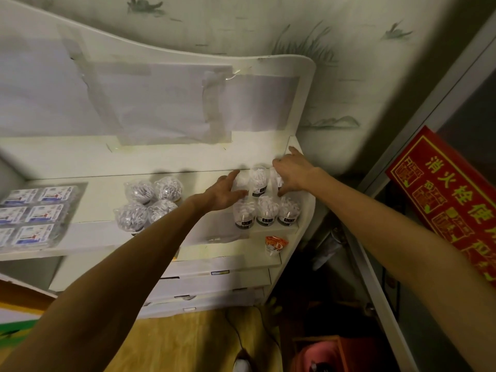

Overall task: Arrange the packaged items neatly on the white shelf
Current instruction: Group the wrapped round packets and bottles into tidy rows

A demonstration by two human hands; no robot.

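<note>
The white shelf (102, 200) fills the left and middle of the view, with sheets of paper (150, 103) taped on its back panel. At the right stands a red sign (451, 200) with yellow characters. On the left end of the shelf lies a flat pack of blue-and-white boxes (32, 213). Near the middle stand four round clear packages (150, 202) in a close group. At the right end stand clear cups with black labels (265, 208) in two rows, touching each other. The left hand (225, 191) lies with fingers spread against the left side of the cups; it grips nothing. The right hand (292, 173) is over the back row with fingers bent down; whether it holds a cup I cannot tell. One small orange packet (275, 244) stands on the lower ledge.
</note>
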